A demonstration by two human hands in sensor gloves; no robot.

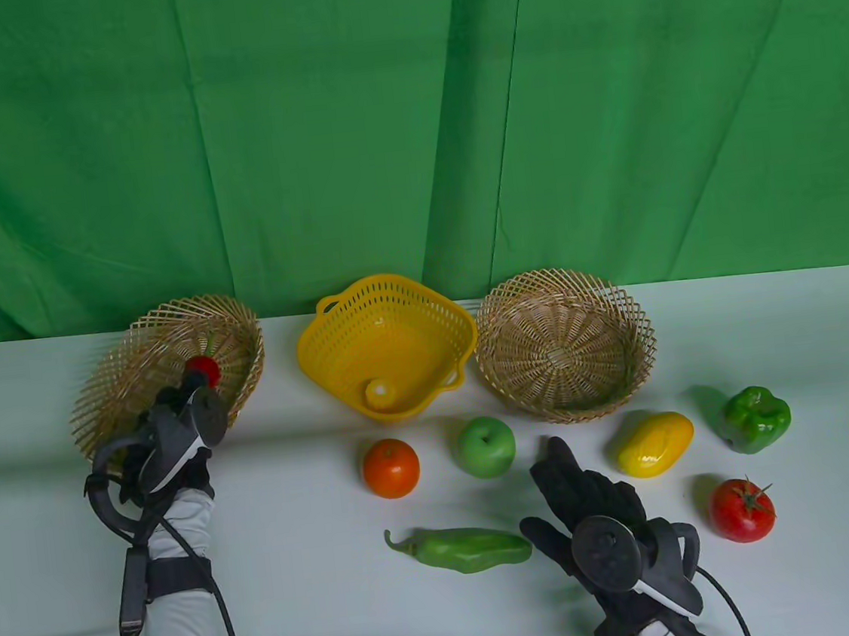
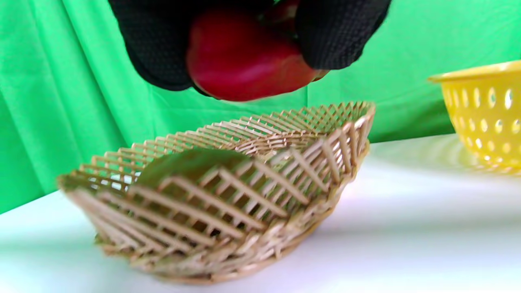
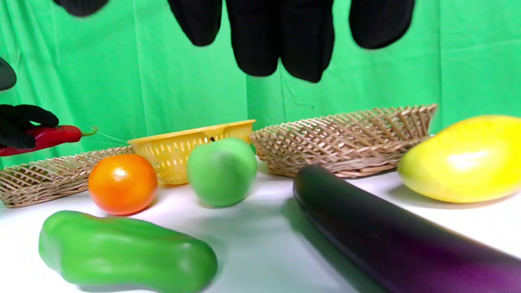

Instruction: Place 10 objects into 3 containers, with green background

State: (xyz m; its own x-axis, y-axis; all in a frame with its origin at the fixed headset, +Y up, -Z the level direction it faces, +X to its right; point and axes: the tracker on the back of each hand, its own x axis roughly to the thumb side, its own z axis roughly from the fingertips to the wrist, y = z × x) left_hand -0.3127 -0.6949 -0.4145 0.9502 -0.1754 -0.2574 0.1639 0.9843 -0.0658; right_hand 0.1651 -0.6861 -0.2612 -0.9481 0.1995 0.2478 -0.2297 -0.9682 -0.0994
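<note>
My left hand grips a red chili pepper over the left wicker basket. In the left wrist view the pepper hangs just above the basket, where a green item lies. My right hand is open with fingers spread, low over a dark purple eggplant that the table view hides. An orange, green apple, yellow mango, green bell pepper, tomato and long green pepper lie on the table.
A yellow plastic basket stands in the middle at the back with a small yellow-white object inside. A second wicker basket stands to its right. A green curtain hangs behind the white table.
</note>
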